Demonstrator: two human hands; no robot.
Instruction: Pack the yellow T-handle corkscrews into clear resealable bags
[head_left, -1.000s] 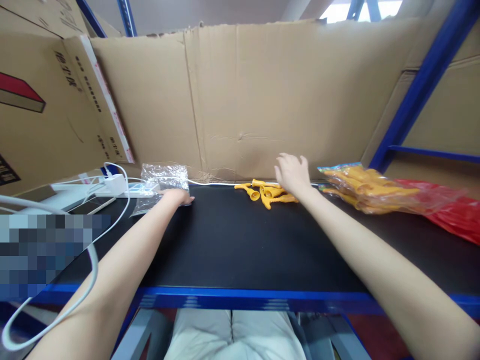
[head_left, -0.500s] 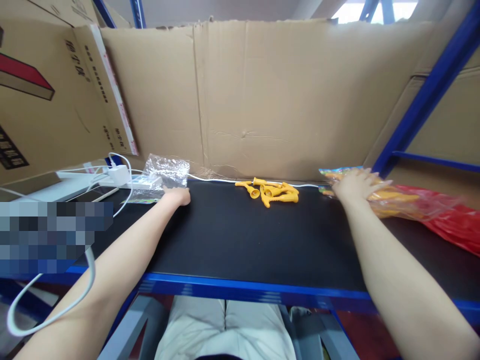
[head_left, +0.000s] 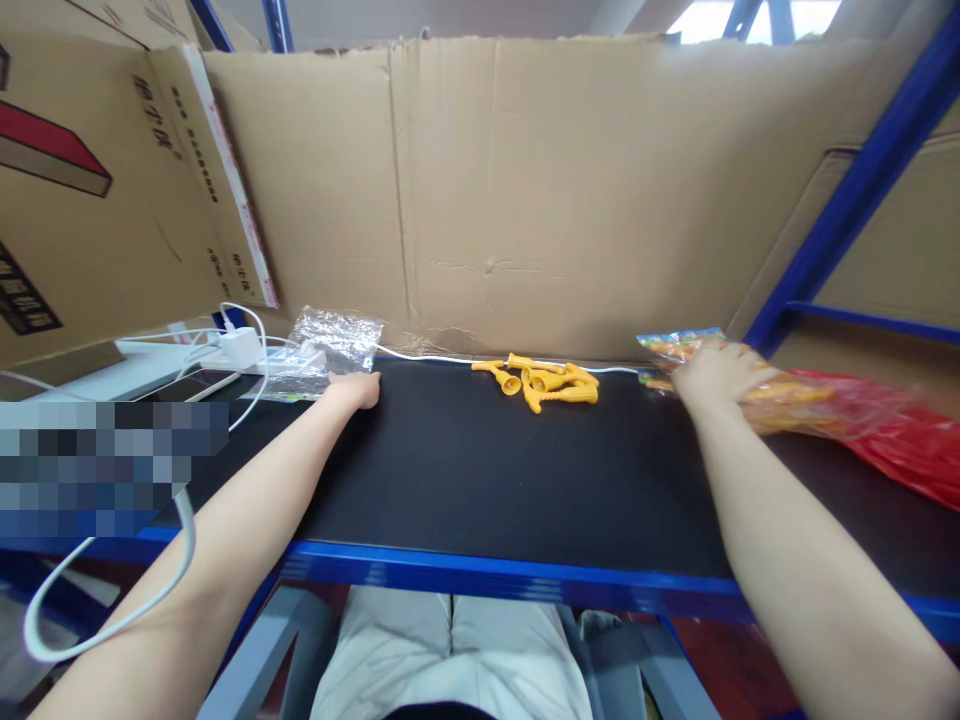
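My left hand rests on the black shelf surface at the edge of a clear crinkled plastic bag, fingers curled so that I cannot see what they grip. My right hand lies on a clear bag of yellow toys at the right, fingers bent down onto it. A small heap of loose yellow trumpet-shaped toys lies between my hands, touched by neither.
Cardboard sheets wall the back and left. A white power strip with charger and cables lies at the left, one cable looping off the shelf. A red plastic bag lies at the far right beside blue rack posts.
My right hand left the loose yellow toys and moved right onto the bag of yellow toys, then curled its fingers on it. My left hand stayed by the clear bag.
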